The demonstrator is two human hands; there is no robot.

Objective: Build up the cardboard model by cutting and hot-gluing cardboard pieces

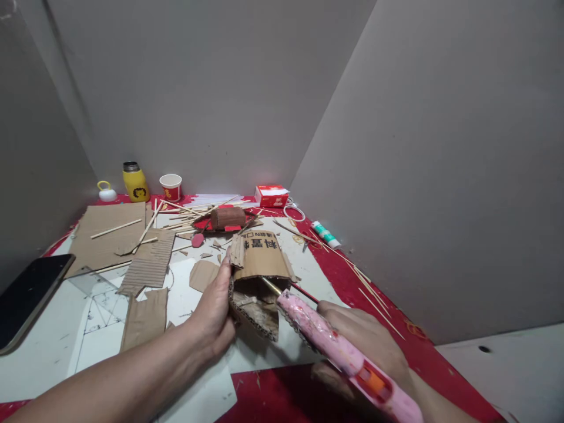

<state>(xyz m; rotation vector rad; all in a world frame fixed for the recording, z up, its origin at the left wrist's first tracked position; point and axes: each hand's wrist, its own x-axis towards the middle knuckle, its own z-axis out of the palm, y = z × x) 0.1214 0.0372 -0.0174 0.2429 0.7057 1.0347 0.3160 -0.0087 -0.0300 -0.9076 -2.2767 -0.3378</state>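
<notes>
My left hand (214, 311) grips the left edge of a bent piece of brown corrugated cardboard (259, 264) with black printed characters on top. It is held just above the table. My right hand (368, 346) holds a pink glue gun (339, 346). Its metal nozzle points up and left into the hollow under the cardboard fold. The right hand's fingers are partly hidden behind the gun body.
Cardboard scraps (145, 267), thin wooden sticks (176, 214), a small brown cardboard roll (228, 217), a clear set square (99, 288) and a dark phone (26, 294) lie on the table. At the back stand a yellow bottle (135, 182), paper cup (171, 187), red box (271, 195) and glue tube (326, 234). Grey walls enclose it.
</notes>
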